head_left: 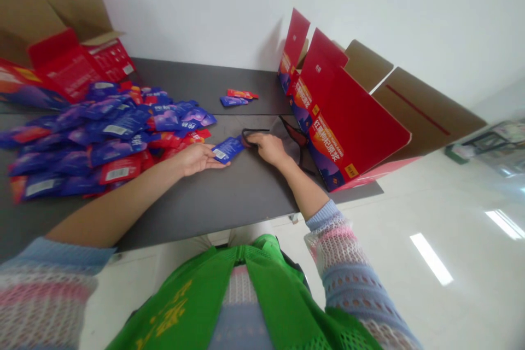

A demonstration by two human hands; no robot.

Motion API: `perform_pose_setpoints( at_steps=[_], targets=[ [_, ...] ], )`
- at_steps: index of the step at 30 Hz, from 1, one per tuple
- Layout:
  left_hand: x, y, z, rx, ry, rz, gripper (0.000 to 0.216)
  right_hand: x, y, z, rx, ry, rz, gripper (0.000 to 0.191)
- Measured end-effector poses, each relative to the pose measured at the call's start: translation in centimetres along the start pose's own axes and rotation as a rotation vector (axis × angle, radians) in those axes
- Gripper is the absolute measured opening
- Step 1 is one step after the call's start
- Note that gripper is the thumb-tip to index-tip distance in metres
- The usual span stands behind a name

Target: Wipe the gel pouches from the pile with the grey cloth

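My left hand point(196, 159) grips a blue sachet point(228, 150) with a white barcode label, fingers closed on its near end. The sachet's narrow tip points right, at the black-trimmed edge of a dark see-through item point(283, 132), perhaps a mesh pouch. Closed fingers of my right hand point(268, 147) are at that edge; whether the tip lies inside or only beside it, I cannot tell. Left of my hands spreads a large heap of blue and red sachets point(118, 126). Behind my hands, a red sachet point(241, 94) and a blue sachet point(233, 101) lie together.
Open red cartons point(328, 115) stand on the right of the grey table point(213, 197), flaps raised. Another open red carton point(69, 68) stands behind the heap at the left. A white wall point(197, 5) runs along the back. The table's front edge is close to my body.
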State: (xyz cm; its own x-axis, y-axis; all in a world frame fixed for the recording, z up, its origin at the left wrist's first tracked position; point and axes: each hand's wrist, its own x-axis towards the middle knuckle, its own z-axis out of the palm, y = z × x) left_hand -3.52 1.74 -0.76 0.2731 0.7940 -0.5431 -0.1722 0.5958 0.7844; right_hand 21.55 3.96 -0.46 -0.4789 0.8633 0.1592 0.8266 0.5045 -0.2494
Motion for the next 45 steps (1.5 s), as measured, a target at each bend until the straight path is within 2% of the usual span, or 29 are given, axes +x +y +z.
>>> perform_pose_setpoints(
  at_steps=[4, 7, 10, 15, 17, 23, 28, 34, 36, 39, 42, 45],
  targets=[
    [0.0, 0.1, -0.1, 0.033, -0.026, -0.005, 0.035, -0.3, -0.9, -0.3, 0.116, 0.154, 0.002, 0.061],
    [0.0, 0.1, -0.2, 0.028, -0.04, -0.006, 0.03, -0.8, -2.0, -0.8, 0.185, 0.19, -0.066, 0.063],
    [0.1, 0.1, -0.4, 0.012, -0.058, -0.001, 0.03, -1.2, -3.3, -0.4, 0.217, 0.135, -0.177, 0.058],
    [0.4, 0.1, -0.6, 0.0, -0.098, 0.005, 0.036, -1.1, -4.9, 1.5, 0.178, -0.071, -0.409, 0.051],
    [0.5, 0.2, -0.8, -0.008, -0.113, -0.001, 0.035, -0.9, -4.8, 1.9, 0.155, -0.118, -0.426, 0.053],
    [0.7, 0.0, -1.0, -0.007, -0.139, -0.017, 0.029, 0.0, -3.2, 1.8, 0.03, -0.136, -0.052, 0.059],
    [0.3, -0.3, -0.4, 0.03, -0.068, 0.025, 0.026, 0.6, -1.7, 1.8, 0.017, -0.155, 0.071, 0.048],
    [-0.3, -0.8, 0.4, 0.151, -0.048, 0.12, 0.028, 0.3, -0.7, 0.6, 0.066, 0.039, 0.211, 0.044],
    [-0.3, -1.0, 0.8, 0.199, -0.01, 0.155, 0.028, 0.0, -0.7, 0.1, 0.102, 0.072, 0.144, 0.045],
    [-0.1, -1.1, 1.5, 0.248, 0.034, 0.164, 0.026, -0.3, -1.4, 0.0, 0.168, 0.074, -0.089, 0.046],
    [0.1, -1.2, 2.0, 0.266, 0.078, 0.181, 0.021, -0.3, -2.5, 1.1, 0.194, -0.022, -0.33, 0.048],
    [0.2, -1.3, 2.2, 0.265, 0.123, 0.197, 0.021, 0.2, -2.9, 2.3, 0.138, -0.113, -0.422, 0.049]
  ],
)
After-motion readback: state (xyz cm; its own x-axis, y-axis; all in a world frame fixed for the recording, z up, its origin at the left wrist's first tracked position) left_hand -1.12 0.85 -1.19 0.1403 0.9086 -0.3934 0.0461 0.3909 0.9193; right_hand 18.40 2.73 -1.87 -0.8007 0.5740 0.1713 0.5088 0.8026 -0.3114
